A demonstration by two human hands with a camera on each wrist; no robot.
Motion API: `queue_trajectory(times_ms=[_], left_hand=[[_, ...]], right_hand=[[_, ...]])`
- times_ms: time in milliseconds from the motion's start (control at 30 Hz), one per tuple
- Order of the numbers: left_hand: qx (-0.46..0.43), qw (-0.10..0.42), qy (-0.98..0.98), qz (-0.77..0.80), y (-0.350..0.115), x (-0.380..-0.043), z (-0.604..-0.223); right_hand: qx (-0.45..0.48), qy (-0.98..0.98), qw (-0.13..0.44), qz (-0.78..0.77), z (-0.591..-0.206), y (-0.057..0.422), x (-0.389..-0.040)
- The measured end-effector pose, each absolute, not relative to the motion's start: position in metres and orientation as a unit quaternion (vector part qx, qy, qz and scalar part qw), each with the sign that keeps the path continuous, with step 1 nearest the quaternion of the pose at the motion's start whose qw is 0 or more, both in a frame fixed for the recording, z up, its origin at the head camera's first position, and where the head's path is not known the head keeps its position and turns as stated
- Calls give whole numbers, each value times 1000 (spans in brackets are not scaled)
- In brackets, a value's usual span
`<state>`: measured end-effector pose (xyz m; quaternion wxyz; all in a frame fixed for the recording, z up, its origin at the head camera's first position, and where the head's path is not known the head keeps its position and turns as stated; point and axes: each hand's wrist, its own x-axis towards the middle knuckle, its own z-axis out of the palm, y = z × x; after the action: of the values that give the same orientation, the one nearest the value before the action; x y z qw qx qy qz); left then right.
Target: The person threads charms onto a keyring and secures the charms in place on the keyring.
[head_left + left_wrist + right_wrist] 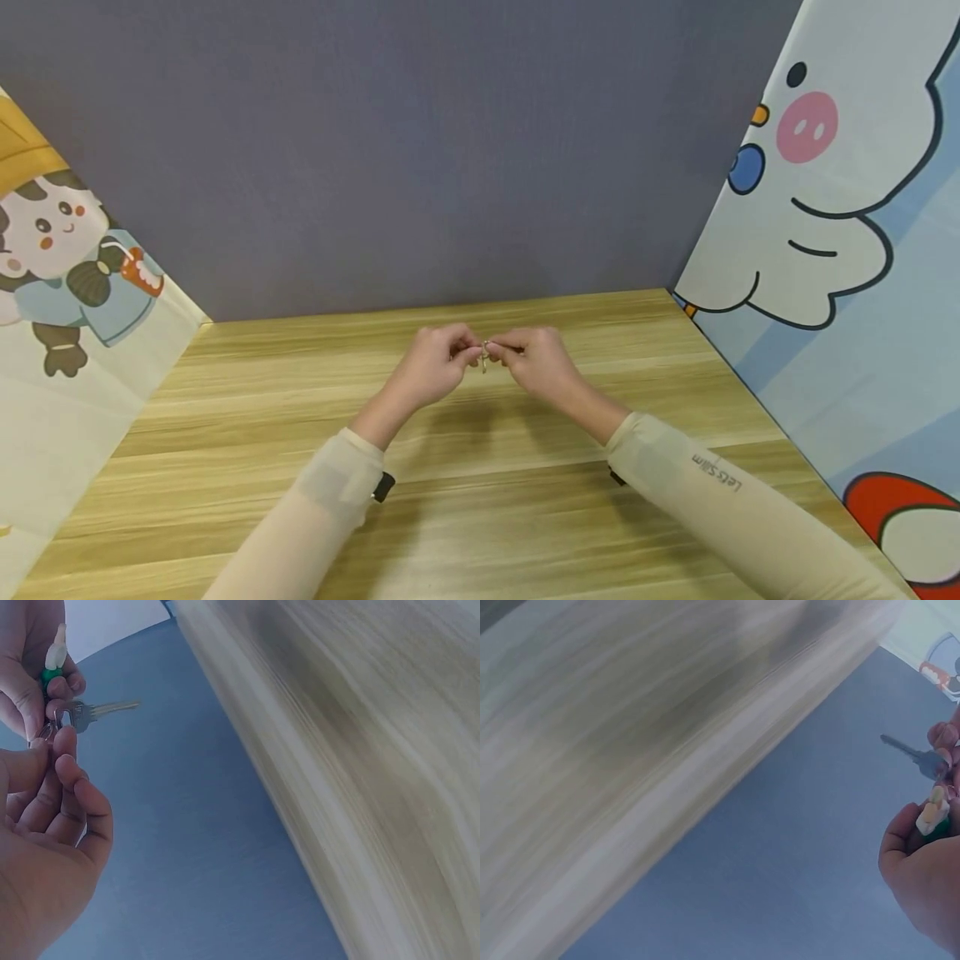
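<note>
My left hand (438, 364) and right hand (543, 362) meet above the wooden table, fingertips close together. Between them is a small metal key ring (49, 732), pinched by the thumb and finger of each hand and partly hidden by them. A silver key (109, 709) hangs from the ring, its blade pointing away from the fingers; in the right wrist view the key (911, 752) shows beside the left fingertips. A green and white charm (933, 815) lies against the curled fingers of the right hand.
The wood-grain table (480, 517) lies beneath both arms. A grey panel (450, 167) stands along its back edge. Cartoon-printed panels flank it, one on the left (112, 358) and one on the right (810, 267).
</note>
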<state>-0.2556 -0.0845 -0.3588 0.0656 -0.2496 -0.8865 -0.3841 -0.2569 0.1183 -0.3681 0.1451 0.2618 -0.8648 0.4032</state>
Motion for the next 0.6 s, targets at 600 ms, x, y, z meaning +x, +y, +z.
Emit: queue_trajectory(times_ms=[600], left_hand=[[-255, 163, -840, -450, -78, -256, -369]], right_hand=[[158, -830, 111, 524, -372, 113, -253]])
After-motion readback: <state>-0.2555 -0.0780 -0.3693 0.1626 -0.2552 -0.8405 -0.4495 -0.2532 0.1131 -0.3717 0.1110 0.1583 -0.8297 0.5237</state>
